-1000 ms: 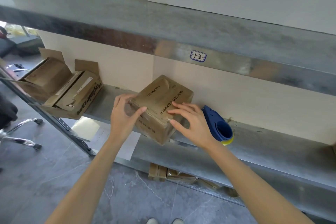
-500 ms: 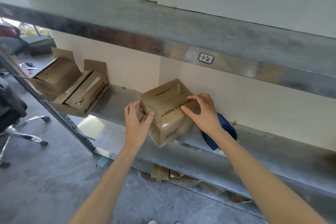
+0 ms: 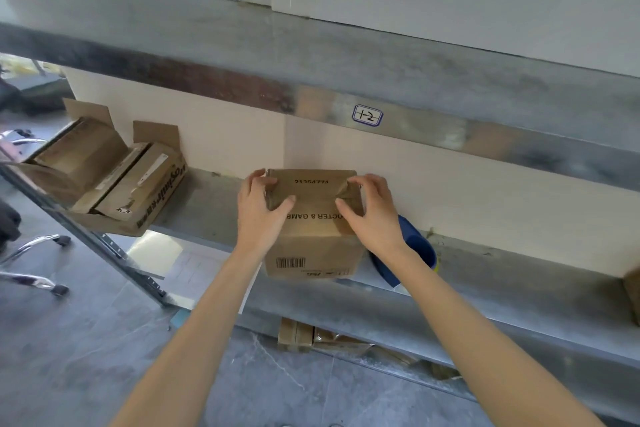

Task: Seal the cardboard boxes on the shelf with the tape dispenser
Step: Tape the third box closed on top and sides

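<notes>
A small brown cardboard box point(image 3: 313, 239) with black print and a barcode sits square on the metal shelf point(image 3: 502, 281), its front face toward me. My left hand point(image 3: 261, 215) grips its top left corner and my right hand point(image 3: 372, 215) grips its top right corner, thumbs pressed on the closed top flaps. The blue tape dispenser point(image 3: 417, 250) lies on the shelf just right of the box, partly hidden behind my right wrist.
A larger open cardboard box point(image 3: 114, 191) with flaps up stands at the shelf's left end. An upper shelf point(image 3: 311, 80) with a "1-2" label overhangs. Flattened cardboard point(image 3: 311, 338) lies on the floor below. A chair base point(image 3: 34, 263) is at far left. Another box edge point(image 3: 633, 295) shows at far right.
The box has been turned from a skewed angle to sit square with the shelf. Both hands shifted from its sides up to its top corners.
</notes>
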{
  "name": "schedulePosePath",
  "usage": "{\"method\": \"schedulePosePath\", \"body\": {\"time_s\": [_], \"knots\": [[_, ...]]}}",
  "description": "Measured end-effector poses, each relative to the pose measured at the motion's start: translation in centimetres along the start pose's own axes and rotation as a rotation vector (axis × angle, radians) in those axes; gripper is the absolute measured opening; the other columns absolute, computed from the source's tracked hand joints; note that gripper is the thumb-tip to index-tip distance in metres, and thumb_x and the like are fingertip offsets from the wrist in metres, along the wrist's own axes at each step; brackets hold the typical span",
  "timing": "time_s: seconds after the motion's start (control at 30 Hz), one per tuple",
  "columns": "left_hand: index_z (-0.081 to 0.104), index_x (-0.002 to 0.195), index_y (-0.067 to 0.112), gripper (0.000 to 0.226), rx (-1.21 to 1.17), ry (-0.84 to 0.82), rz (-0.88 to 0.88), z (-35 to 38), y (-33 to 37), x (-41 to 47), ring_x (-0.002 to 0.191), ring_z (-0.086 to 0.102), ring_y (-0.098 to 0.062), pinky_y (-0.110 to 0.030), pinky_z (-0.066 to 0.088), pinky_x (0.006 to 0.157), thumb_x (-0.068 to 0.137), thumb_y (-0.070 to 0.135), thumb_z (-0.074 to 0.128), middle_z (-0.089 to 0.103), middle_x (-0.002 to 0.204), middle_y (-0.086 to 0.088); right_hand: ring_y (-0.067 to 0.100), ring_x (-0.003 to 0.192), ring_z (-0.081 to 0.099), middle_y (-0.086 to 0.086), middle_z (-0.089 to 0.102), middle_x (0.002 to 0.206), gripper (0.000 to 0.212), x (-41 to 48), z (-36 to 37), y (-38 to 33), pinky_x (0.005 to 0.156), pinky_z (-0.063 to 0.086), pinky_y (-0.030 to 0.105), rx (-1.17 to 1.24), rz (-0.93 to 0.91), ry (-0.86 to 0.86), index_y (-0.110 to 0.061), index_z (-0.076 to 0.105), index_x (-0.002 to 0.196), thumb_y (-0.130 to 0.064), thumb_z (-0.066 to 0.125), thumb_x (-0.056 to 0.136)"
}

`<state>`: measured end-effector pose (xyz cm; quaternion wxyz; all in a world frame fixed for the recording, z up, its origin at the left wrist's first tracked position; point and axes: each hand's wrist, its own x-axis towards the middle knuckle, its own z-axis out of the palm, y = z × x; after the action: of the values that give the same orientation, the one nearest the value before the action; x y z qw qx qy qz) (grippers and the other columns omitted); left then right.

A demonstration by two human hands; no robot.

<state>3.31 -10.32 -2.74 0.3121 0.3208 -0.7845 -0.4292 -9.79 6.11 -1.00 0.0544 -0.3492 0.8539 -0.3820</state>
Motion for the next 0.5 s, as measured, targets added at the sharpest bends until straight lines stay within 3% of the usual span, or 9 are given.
{"method": "schedulePosePath", "body": {"time_s": [0.07,0.17,0.5], "knots": [[0.049,0.131,0.017,0.051,0.033,-0.055,0.047,0.4,0.0,0.4,0.132,0.040,-0.012,-0.023,0.034,0.100,0.086,0.022,0.073,0.039,0.146,0.003,0.016,0.147,0.019,-0.002,0.017,0.160,0.054,0.6,0.6,-0.4,0.114,0.030,0.036,0.020,0.003,-0.098,-0.030,0.040,0.144,-0.040,0.061,0.095],[0.041,0.144,0.019,0.058,0.100,-0.148,0.065,0.6,-0.1,0.5,0.137,0.036,-0.009,-0.025,0.033,0.098,0.092,0.025,0.066,0.028,0.157,0.007,0.014,0.153,-0.002,-0.007,-0.001,0.166,0.062,1.0,1.4,-0.4,0.122,0.017,0.042,0.006,0.016,-0.215,-0.035,0.032,0.151,-0.045,0.059,0.096],[0.049,0.141,0.021,0.054,0.107,-0.108,0.085,0.7,-1.0,0.4,0.140,0.036,-0.008,-0.027,0.033,0.106,0.090,0.028,0.068,0.036,0.154,0.012,0.007,0.147,0.019,-0.014,0.018,0.160,0.054,0.8,2.1,0.4,0.121,0.026,0.037,0.167,0.052,-0.135,-0.036,0.054,0.138,-0.044,0.071,0.087]]}}
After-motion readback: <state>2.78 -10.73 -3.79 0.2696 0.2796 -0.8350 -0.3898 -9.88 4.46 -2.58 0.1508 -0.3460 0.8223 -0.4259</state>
